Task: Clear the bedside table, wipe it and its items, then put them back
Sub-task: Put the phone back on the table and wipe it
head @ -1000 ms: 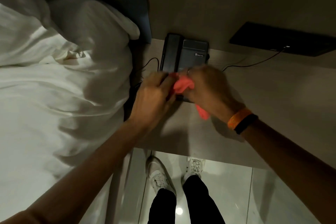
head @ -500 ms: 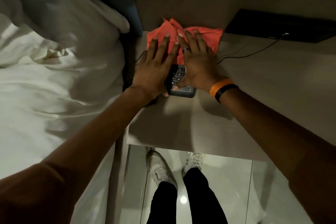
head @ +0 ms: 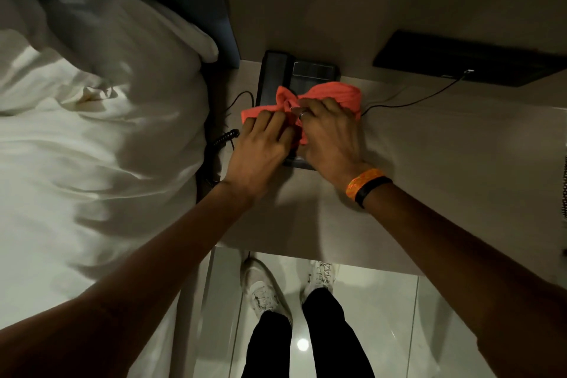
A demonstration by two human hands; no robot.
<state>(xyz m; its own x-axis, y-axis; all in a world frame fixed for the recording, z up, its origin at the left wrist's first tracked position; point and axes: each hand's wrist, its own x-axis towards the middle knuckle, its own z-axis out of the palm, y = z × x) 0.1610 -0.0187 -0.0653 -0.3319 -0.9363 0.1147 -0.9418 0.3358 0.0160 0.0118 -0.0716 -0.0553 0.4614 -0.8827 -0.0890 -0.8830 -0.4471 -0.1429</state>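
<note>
Fingers [head: 268, 123] of both hands were bent into the cloth [head: 333, 93], bunching it. The left hand [head: 260, 147] gripped its left edge; the right hand [head: 333, 139], ringed, pinched the middle. The cloth lay across the black phone [head: 294, 70], upper centre of the frame, on the bedside table [head: 429, 156]. Done well, I judge, one hand would steady the base while the other dragged the cloth over keypad and handset, clear of the coiled cord [head: 221, 139]. No writing was legible; the phone's panel was blurred.
</note>
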